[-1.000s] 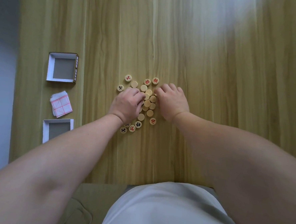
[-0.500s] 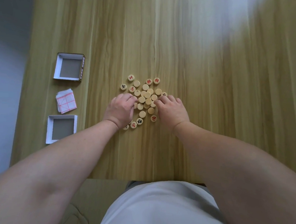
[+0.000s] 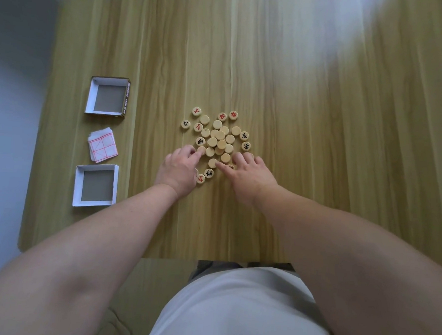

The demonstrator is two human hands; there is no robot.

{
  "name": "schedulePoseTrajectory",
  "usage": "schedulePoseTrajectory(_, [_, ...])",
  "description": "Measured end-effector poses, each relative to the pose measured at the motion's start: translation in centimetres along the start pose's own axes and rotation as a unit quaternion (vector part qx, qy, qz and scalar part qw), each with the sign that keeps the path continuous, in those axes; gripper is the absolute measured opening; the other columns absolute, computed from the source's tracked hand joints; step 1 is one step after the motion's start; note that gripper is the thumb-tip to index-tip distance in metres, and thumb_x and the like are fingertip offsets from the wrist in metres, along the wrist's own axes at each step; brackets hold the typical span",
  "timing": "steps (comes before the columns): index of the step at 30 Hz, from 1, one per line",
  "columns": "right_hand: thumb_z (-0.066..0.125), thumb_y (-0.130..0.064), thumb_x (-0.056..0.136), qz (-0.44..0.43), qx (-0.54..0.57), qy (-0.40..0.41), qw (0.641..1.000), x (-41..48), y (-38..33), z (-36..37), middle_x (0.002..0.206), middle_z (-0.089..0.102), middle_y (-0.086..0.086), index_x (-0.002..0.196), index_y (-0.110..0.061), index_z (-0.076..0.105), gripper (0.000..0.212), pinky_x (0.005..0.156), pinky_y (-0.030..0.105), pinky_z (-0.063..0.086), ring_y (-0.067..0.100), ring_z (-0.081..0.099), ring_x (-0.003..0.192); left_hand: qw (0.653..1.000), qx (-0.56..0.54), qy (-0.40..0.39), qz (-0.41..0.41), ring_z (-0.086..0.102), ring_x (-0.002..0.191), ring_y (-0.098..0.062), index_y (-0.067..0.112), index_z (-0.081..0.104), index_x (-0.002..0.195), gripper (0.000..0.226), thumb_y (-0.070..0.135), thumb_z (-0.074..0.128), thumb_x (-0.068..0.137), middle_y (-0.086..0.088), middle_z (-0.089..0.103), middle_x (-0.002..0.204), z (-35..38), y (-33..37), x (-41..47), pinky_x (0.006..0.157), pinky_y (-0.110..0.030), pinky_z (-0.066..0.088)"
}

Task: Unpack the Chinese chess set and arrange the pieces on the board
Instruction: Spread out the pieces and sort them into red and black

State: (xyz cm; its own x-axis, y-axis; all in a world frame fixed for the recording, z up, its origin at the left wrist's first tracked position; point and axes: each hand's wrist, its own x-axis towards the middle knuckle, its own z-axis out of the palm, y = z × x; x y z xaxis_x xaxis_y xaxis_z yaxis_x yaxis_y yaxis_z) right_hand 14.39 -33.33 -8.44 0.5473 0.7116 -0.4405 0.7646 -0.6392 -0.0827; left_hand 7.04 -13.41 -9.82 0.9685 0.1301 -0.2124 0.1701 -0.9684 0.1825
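Left hand curls fingertips onto a blank disc, pinch or press unclear; right hand spread, index on another. Both just drew back, baring more of pile of pale round wooden chess discs. Folded red-grid paper board unopened, left of pile, so no placing yet. Palms hide some pcs.

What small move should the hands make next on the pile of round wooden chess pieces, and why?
Probably turn over the blank round wooden piece touched by the index finger of the right hand. Many pieces in the pile show plain backs, so their characters are hidden; the folded white paper board with red lines lies unopened to the left.
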Motion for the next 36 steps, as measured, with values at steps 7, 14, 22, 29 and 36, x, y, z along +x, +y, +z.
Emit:
schedulePoseTrajectory(7, [0.051, -0.031, 0.096, 0.008, -0.007, -0.003, 1.000, -0.2, -0.5, 0.7, 0.160, 0.015, 0.004, 0.160, -0.038, 0.002, 0.080, 0.108, 0.047, 0.028, 0.033, 0.024, 0.140, 0.999, 0.038, -0.026, 0.005, 0.048, 0.121, -0.027, 0.021, 0.037, 0.151, 0.065, 0.015, 0.054, 0.088, 0.001, 0.041, 0.149, 0.0, 0.6, -0.3, 0.097, -0.041, 0.040])
schedulePoseTrajectory(14, [0.045, -0.040, 0.101, -0.005, -0.016, -0.026, 1.000, 0.0, -1.0, 0.3, 0.166, 0.008, 0.000, 0.160, -0.036, 0.004, 0.073, 0.113, 0.051, 0.023, 0.034, 0.018, 0.145, 0.994, 0.079, -0.081, -0.004, 0.042, 0.125, -0.024, 0.028, 0.026, 0.155, 0.068, 0.020, 0.049, 0.091, 0.005, 0.029, 0.157, -0.2, 1.3, -0.1, 0.099, -0.040, 0.037])
schedulePoseTrajectory(22, [0.053, -0.031, 0.096, 0.014, 0.004, -0.006, 1.000, -0.7, -1.1, 0.1, 0.161, 0.021, 0.001, 0.153, -0.029, 0.026, 0.063, 0.110, 0.047, 0.028, 0.033, 0.026, 0.142, 0.993, 0.076, -0.087, 0.000, 0.044, 0.124, -0.024, 0.033, 0.034, 0.152, 0.065, 0.017, 0.049, 0.090, 0.006, 0.031, 0.157, -0.7, 1.1, -0.7, 0.100, -0.039, 0.038])
schedulePoseTrajectory(29, [0.052, -0.029, 0.095, 0.001, 0.007, 0.013, 1.000, -1.6, -0.7, 0.1, 0.160, 0.025, 0.002, 0.144, -0.023, 0.040, 0.051, 0.104, 0.044, 0.034, 0.028, 0.032, 0.137, 0.996, 0.046, -0.079, 0.024, 0.046, 0.127, -0.023, 0.030, 0.048, 0.144, 0.059, 0.015, 0.053, 0.087, 0.007, 0.038, 0.154, -0.7, 1.0, -1.1, 0.103, -0.038, 0.036])
schedulePoseTrajectory(36, [0.055, -0.023, 0.093, 0.013, 0.002, 0.044, 0.999, -1.1, -0.6, -0.5, 0.138, 0.042, 0.007, 0.133, -0.021, 0.050, 0.041, 0.101, 0.041, 0.035, 0.029, 0.038, 0.129, 0.999, 0.000, 0.028, 0.020, 0.059, 0.093, -0.033, 0.014, 0.068, 0.110, 0.024, 0.012, 0.063, 0.087, -0.007, 0.061, 0.109, -0.4, 1.4, 0.3, 0.079, -0.042, 0.046])
